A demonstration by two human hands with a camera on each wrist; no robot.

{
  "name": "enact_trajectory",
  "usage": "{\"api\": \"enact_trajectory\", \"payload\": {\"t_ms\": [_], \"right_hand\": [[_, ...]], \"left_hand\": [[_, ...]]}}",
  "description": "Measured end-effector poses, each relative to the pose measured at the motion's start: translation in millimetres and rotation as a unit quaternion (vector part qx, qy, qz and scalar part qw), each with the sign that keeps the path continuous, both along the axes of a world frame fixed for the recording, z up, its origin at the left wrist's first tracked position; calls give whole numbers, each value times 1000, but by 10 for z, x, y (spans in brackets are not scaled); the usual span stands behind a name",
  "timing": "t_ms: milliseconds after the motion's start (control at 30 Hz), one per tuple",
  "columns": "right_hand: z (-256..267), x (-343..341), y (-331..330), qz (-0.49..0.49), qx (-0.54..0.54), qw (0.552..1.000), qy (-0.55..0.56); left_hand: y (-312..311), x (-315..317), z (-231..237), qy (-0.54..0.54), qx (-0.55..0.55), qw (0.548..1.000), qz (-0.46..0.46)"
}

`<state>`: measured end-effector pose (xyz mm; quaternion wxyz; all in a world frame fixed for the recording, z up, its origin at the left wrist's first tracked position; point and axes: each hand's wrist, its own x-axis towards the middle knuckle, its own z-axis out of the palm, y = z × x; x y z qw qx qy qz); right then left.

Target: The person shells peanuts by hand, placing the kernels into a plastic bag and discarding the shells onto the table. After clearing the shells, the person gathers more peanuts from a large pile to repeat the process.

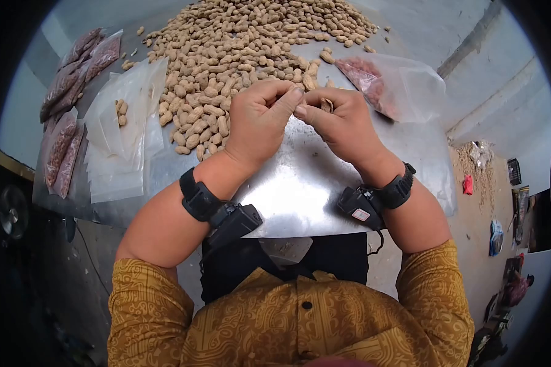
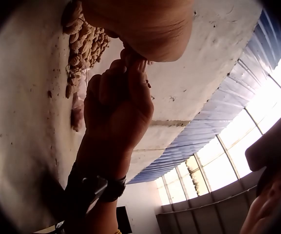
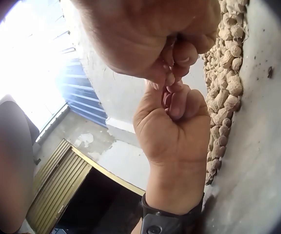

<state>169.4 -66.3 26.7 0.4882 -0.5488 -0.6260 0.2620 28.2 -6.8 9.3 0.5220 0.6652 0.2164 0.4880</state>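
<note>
Above the near part of the metal table, my left hand [image 1: 257,122] and right hand [image 1: 349,125] meet at the thumbs and fingertips. A broken peanut shell [image 1: 327,105] shows between the curled fingers of the right hand. In the right wrist view, a reddish peanut kernel [image 3: 167,99] sits in the left hand's curled fingers, just below the right fingertips. The pinching fingertips partly hide what lies between them. Beyond both hands spreads a big heap of unshelled peanuts [image 1: 226,58].
Filled bags of reddish kernels [image 1: 64,92] lie at the table's left edge, beside flat clear plastic bags [image 1: 113,165] with a few peanuts on top. A partly filled plastic bag [image 1: 404,85] lies at right. Loose shells [image 1: 480,162] litter the floor.
</note>
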Motion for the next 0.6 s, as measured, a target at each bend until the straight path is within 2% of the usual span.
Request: {"api": "enact_trajectory", "payload": {"t_ms": [167,233,367,467,567,600], "right_hand": [[-49,52,33,-2,83,996,-36],[-23,76,20,-1,103,991,-81],[-16,48,10,-2,104,989,-102],[-21,10,0,-14,105,988,-117],[-48,-22,9,-30,116,987,-107],[-94,-25,29,-35,124,988,-90]], "left_hand": [[0,-4,3,-14,-32,999,-34],[24,-37,17,26,-15,999,-26],[37,-31,-3,57,64,996,6],[57,4,-52,26,79,996,15],[98,26,-93,47,101,992,51],[88,35,-86,35,69,996,34]]}}
